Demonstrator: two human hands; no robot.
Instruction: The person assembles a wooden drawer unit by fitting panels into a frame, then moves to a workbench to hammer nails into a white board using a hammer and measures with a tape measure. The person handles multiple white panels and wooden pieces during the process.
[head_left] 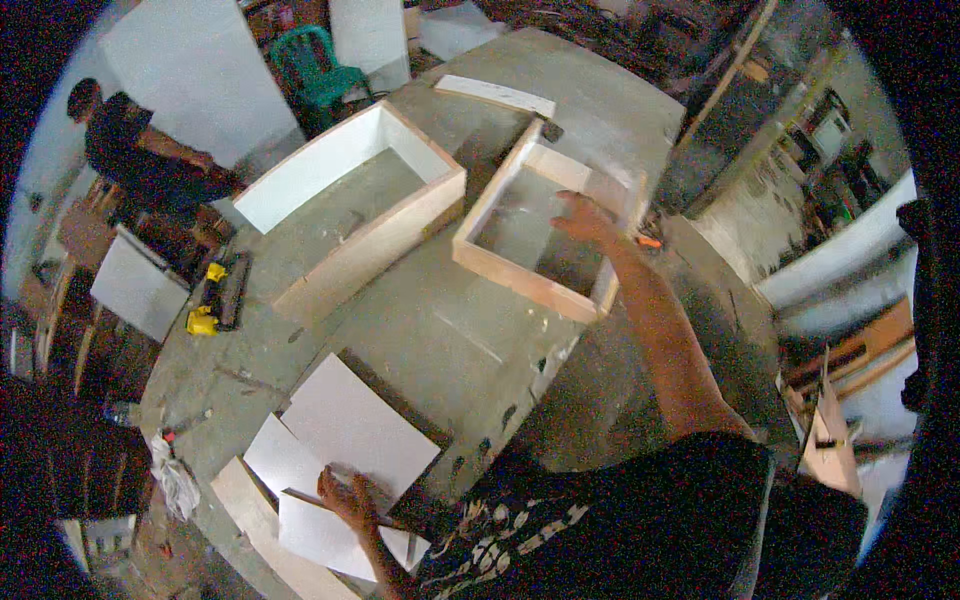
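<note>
My right hand (585,218) reaches over a small rectangular wooden frame (525,285), its fingers apart and nothing visible in them. To its left stands a longer open wooden box frame (380,238) with white inner faces, set on the worktable. My left hand (350,500) is low in view, its fingers curled at the edge of a small white panel (320,535). Under and behind that hand lie a large white panel (360,425) and another white piece (270,455). A pale wooden board (250,525) lies beside them at the table's edge.
A yellow and black power tool (210,305) lies on the left of the worktable (440,330). A white strip (495,95) rests at the far side. An orange object (649,241) sits by the small frame. Beyond are a green chair (312,70) and another person (140,150).
</note>
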